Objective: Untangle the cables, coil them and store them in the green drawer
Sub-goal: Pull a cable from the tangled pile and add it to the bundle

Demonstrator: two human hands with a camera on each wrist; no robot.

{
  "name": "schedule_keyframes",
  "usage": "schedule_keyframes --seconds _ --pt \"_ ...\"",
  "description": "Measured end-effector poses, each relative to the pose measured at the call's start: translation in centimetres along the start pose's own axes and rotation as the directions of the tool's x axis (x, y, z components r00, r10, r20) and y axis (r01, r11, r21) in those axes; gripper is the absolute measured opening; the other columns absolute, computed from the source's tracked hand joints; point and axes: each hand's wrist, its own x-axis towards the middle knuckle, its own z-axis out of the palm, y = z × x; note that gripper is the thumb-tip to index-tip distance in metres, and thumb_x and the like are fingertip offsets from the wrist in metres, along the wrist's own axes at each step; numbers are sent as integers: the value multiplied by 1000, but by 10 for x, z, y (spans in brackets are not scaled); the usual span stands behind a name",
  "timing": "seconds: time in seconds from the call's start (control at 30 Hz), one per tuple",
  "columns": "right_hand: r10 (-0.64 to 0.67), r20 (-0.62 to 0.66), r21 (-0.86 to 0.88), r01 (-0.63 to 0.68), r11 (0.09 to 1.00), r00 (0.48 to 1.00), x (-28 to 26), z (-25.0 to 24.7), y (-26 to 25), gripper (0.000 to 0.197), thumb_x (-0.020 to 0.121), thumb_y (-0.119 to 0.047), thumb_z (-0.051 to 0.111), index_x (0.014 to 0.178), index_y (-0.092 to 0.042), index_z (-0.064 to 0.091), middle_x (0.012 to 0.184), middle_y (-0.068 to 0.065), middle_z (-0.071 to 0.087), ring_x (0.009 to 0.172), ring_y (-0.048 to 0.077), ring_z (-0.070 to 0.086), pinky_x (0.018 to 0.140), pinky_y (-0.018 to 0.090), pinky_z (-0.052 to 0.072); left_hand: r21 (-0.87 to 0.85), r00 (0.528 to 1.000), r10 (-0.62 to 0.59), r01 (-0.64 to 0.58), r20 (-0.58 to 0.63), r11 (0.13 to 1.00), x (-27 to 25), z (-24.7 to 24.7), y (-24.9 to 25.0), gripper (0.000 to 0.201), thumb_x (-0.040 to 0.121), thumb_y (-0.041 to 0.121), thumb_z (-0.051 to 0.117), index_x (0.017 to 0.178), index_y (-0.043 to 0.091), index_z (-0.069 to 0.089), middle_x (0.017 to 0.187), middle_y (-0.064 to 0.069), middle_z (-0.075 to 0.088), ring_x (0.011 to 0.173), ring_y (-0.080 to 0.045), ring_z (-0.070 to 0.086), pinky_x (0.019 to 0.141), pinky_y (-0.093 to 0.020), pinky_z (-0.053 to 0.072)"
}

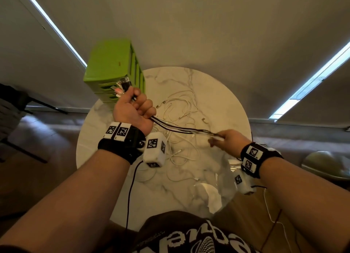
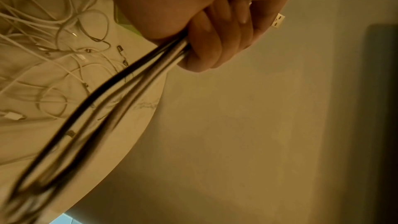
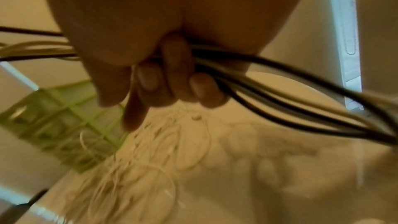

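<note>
Round marble table (image 1: 223,105), one green drawer unit (image 1: 110,67), white cable tangle (image 1: 181,108) — both hands' fingers gripping one dark cable bundle (image 1: 176,128)

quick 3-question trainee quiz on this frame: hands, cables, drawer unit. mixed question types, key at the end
1. True or false: the left hand grips the cable bundle near its plug ends.
2. The loose white cables lie: A) inside the green drawer unit B) on the marble table C) on the floor.
3. Fill in: the bundle stretches from the left hand to the ___ hand.

Key: 1 true; 2 B; 3 right.
</note>
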Motion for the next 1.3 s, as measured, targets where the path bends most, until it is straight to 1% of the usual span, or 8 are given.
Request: schedule_keyframes --seconds 0.33,0.53,0.7,0.83,0.9,1.03,1.2,1.3 --pt "199 287 -265 -123 957 937 -19 34 53 58 91 -70 54 86 -15 73 81 3 72 79 21 67 79 33 51 -107 981 133 -149 -145 983 4 10 19 38 101 33 45 65 20 46 55 8 22 45 -10 12 41 -23 12" --pt "212 32 -418 -180 890 977 1 16 62 43 95 -59 55 106 -21 72 99 2 71 95 23 66 87 37 53 -118 967 167 -191 -190 974 -1 10 22 39 102 32 44 65 20 44 56 7 21 47 -10 11 41 -23 11" --pt "-221 4 -85 221 972 975 6 8 -8 102 66 -67 82 151 -31 39 147 -6 49 135 15 46 113 34 38 -33 981 141 -147 -134 989 -2 9 7 39 100 34 45 64 22 43 55 7 20 46 -11 10 41 -24 11" --pt "-451 -62 13 453 891 890 0 17 -96 68 79 -63 75 137 -33 53 137 -8 60 124 9 54 106 30 43 54 998 63 -62 -21 997 -8 20 -18 36 99 32 43 64 22 40 53 7 20 45 -11 10 40 -24 12" --pt "-419 11 80 417 905 908 -2 29 -119 30 91 -55 65 105 -28 66 102 -1 72 94 18 66 87 40 54 83 999 31 -33 28 996 -11 29 -24 36 99 31 41 65 22 38 52 7 20 46 -11 8 41 -24 9" --pt "-236 200 80 224 971 951 5 50 -93 44 98 -56 53 76 -19 60 73 5 63 70 24 59 73 38 49 70 997 69 -71 27 995 -6 34 -7 36 98 30 41 63 22 36 51 6 20 45 -11 10 42 -22 10" --pt "84 303 -404 48 914 949 16 51 1 57 94 -70 48 75 -18 58 75 4 61 74 26 60 72 35 48 -63 984 146 -153 -102 986 -2 13 17 36 95 31 43 61 22 36 54 6 19 46 -12 10 42 -23 11" --pt "136 150 -469 -50 882 979 14 38 40 48 99 -62 45 91 -20 67 88 5 66 86 27 63 77 34 49 -122 978 160 -176 -134 977 -2 1 25 38 97 32 40 61 21 36 53 6 20 45 -12 11 41 -23 13"
